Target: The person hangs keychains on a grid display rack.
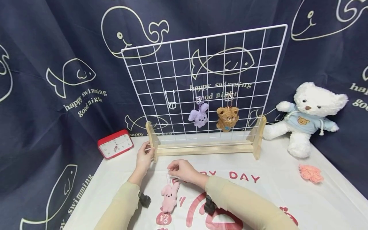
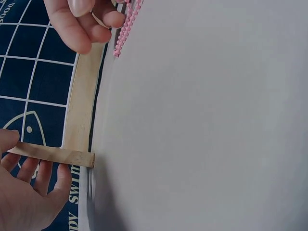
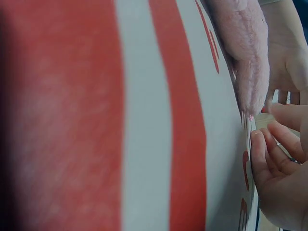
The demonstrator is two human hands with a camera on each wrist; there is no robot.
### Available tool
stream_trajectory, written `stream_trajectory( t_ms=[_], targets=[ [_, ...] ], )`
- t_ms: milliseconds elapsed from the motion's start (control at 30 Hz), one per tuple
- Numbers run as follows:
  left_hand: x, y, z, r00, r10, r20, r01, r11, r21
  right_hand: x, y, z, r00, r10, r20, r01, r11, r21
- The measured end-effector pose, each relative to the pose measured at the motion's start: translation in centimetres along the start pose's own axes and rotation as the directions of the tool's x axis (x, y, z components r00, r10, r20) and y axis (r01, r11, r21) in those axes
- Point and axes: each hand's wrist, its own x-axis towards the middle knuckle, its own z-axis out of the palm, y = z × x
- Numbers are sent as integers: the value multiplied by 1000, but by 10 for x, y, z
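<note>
My left hand (image 1: 144, 156) grips the left wooden foot (image 2: 53, 154) of a white wire grid rack (image 1: 201, 80), thumb on one side and fingers on the other. Between thumb and fingertips, my right hand (image 1: 184, 171) pinches the beaded pink strap (image 2: 126, 31) of a pink rabbit plush keychain (image 1: 169, 198). The rabbit is below those fingertips, face up, over the white tablecloth. On the grid hang a purple rabbit plush (image 1: 199, 117) and a brown bear plush (image 1: 227, 118), side by side. Left of them is a bare white hook (image 1: 171, 103).
A red alarm clock (image 1: 115, 144) stands left of the rack. At the right sits a white teddy bear (image 1: 306, 118) in a blue top, with a coral-pink fuzzy item (image 1: 310, 174) in front. Behind everything hangs a dark blue curtain (image 1: 72, 32).
</note>
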Motion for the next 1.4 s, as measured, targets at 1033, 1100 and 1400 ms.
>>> stream_trajectory(
  t_ms=[1033, 1100, 1400],
  targets=[
    [-1, 6, 0, 999, -26, 24, 25, 1000, 13, 9, -3, 5, 997, 54, 49, -44, 980, -193],
    [-1, 5, 0, 999, -24, 21, 24, 1000, 10, 9, -4, 6, 997, 65, 44, -55, 979, -195],
    [0, 5, 0, 1000, -22, 19, 21, 999, 24, 11, -7, 7, 995, 90, 39, -79, 971, -225]
  ],
)
